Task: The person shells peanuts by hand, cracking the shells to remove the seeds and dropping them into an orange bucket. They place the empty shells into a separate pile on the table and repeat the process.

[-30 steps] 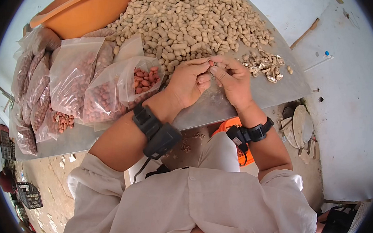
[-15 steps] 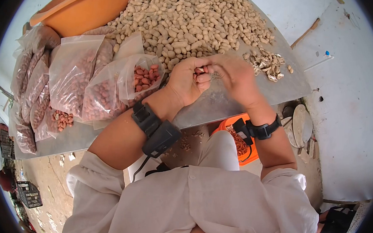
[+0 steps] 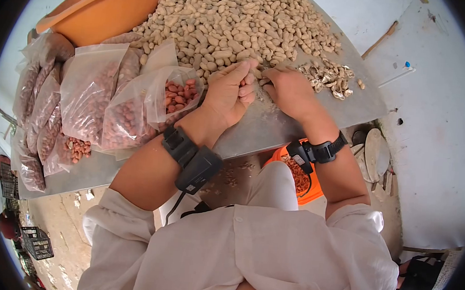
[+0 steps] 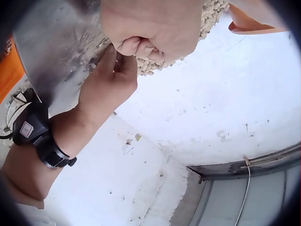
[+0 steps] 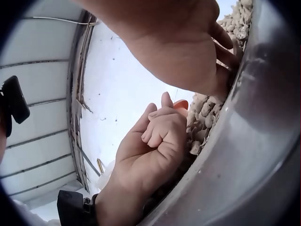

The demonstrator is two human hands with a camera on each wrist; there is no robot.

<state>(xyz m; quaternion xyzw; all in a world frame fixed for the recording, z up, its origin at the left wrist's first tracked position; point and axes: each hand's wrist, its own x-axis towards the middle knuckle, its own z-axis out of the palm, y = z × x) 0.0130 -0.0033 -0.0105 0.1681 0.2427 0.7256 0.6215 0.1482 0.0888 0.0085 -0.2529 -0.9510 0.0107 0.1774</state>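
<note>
Shift: both hands have moved up from the bare metal to the near edge of the peanut pile (image 3: 236, 21); the right hand (image 3: 289, 89), blurred half a second ago, now lies steady with its fingertips in the nuts, and the left hand (image 3: 229, 93) sits just beside it.
Orange tub (image 3: 277, 154): nearest, below the surface edge at 6 o'clock from the right hand, beside the person's knee.
Surface (image 3: 266, 128): grey metal, bare under both wrists.
Left hand: fingers (image 5: 157, 134) curled into a fist around reddish kernels (image 3: 241, 82), at the pile's near rim.
Right hand: fingers (image 5: 221, 42) stretched down into the peanuts at the pile's edge; whether they pinch one I cannot tell.
Open bag (image 3: 175, 95): clear plastic with red kernels inside, at 9 o'clock from the left hand.
Filled bags (image 3: 87, 97): further out at 9 o'clock, overlapping one another.
Broken shells (image 3: 329, 76): a small heap at 2 o'clock from the right hand.
Peanut pile: unshelled nuts spread at 12 o'clock from both hands.
Orange basin (image 3: 107, 7): farthest, at 10 o'clock, touching the pile.
</note>
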